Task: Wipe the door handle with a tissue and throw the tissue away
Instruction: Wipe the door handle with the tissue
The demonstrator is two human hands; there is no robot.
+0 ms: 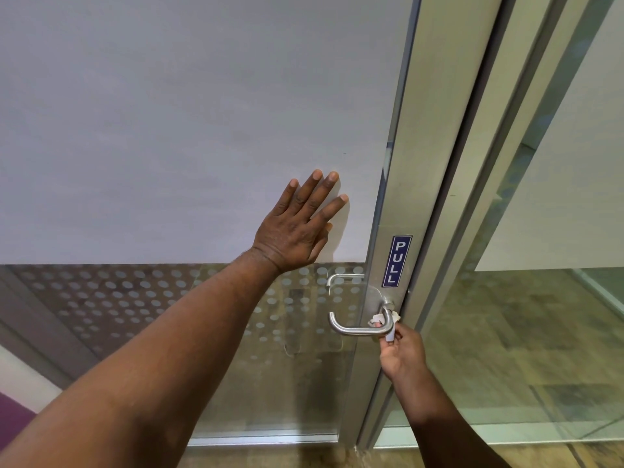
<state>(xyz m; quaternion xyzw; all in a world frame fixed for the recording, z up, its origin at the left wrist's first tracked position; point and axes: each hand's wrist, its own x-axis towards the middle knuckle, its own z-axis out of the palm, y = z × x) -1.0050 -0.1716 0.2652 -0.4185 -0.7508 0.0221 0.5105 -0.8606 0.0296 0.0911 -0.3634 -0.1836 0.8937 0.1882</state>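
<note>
A brushed-metal lever door handle [351,329] juts from the aluminium frame of a glass door, just below a blue PULL sticker [396,261]. A crumpled white tissue [380,319] is wrapped around the handle's neck near the frame. My right hand [401,352] pinches the tissue from below, its fingers closed on it. My left hand [299,224] lies flat on the frosted white panel of the door [169,130], fingers spread, up and left of the handle.
The door's lower glass carries a dotted film [135,298]. A second frame post [499,163] and a fixed glass pane [540,332] stand to the right. Through the glass a second handle [337,278] and brownish flooring show.
</note>
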